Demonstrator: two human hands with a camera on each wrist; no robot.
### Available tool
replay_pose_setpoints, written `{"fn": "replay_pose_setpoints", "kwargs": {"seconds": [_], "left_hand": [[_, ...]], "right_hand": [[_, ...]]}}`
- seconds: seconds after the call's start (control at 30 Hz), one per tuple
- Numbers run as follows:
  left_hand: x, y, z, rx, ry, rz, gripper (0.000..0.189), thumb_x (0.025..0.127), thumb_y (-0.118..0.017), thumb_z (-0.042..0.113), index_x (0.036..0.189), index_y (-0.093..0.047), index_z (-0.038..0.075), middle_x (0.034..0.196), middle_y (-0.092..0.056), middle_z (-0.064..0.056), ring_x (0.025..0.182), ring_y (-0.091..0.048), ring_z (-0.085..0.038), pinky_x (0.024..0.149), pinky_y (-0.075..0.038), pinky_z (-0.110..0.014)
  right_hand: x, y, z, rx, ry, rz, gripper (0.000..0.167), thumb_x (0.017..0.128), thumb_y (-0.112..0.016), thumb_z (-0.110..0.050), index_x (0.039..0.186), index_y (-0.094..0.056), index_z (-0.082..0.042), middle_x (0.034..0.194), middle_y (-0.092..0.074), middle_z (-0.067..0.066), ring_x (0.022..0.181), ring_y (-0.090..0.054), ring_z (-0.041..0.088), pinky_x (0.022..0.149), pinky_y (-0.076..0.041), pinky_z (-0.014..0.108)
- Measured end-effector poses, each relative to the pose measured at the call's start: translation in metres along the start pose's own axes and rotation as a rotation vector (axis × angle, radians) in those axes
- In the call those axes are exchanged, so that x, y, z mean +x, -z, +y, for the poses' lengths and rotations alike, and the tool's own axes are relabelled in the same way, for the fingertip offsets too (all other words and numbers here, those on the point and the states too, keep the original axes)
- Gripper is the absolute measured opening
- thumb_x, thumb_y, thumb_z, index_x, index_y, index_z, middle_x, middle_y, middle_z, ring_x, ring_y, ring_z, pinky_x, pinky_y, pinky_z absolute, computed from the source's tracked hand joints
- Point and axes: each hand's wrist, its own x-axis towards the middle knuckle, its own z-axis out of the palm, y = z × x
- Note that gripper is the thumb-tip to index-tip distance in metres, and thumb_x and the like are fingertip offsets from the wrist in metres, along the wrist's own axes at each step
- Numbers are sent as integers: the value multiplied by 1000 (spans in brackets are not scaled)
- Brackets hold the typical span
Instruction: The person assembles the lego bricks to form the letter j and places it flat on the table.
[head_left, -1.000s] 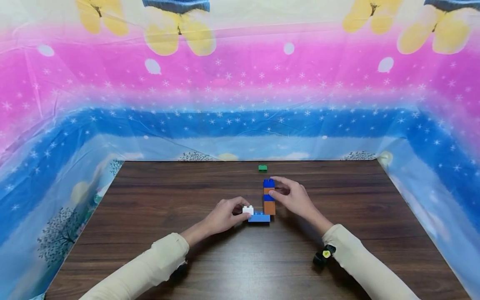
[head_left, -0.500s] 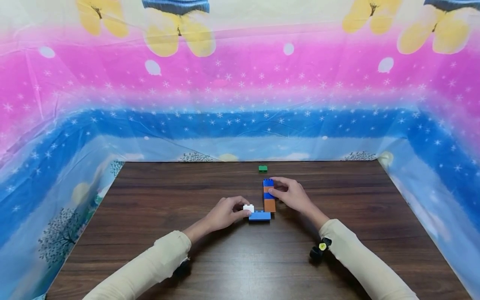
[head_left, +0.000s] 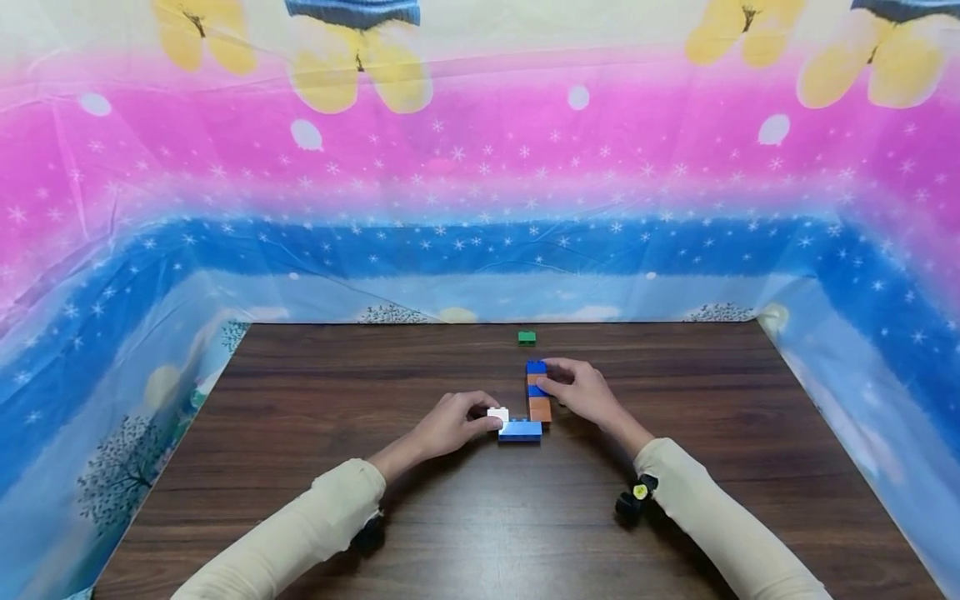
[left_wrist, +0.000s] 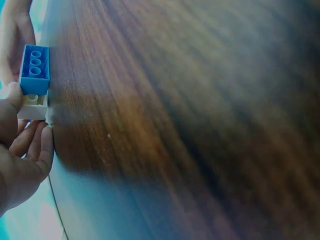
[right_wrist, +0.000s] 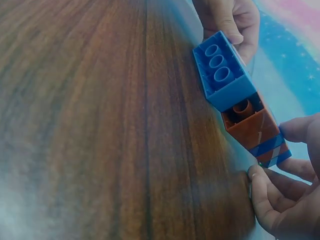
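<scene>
My left hand (head_left: 448, 427) pinches a white toy building brick (head_left: 496, 413) between thumb and fingers. That brick sits on the left end of a longer light blue brick (head_left: 520, 432). On its right end stands a stack of orange (head_left: 540, 409) and dark blue (head_left: 536, 367) bricks. The right hand (head_left: 588, 396) grips this stack near its upper part, thumb on the near side. In the right wrist view, the hollow undersides of the light blue brick (right_wrist: 225, 75) and the lowest orange brick (right_wrist: 247, 120) show, so the joined piece is held tilted.
A small green brick (head_left: 527, 338) lies near the far edge of the dark wooden table (head_left: 337, 358). A printed cloth (head_left: 480, 250) hangs around the back and sides. A black wrist device (head_left: 633, 500) sits under the right sleeve.
The stack has tipped back slightly, its top studs showing less and the light blue brick's front face more. My right wrist has shifted a little left and up. Both grips stay the same.
</scene>
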Motion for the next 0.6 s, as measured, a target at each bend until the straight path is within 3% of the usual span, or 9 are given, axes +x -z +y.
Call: {"fn": "replay_pose_setpoints", "kwargs": {"seconds": [0.6], "left_hand": [[-2,0,-3,-30,-17,-21,33,104,-61,29,128,-67,6,110,-72,-1,100,-67,-14,87,-54,-34]], "right_hand": [[8,-3,5,-21,-41,-19,52,97,-71,-39,138,-64,-8,122,-71,12,97,-68,19,72,-55,33]]}}
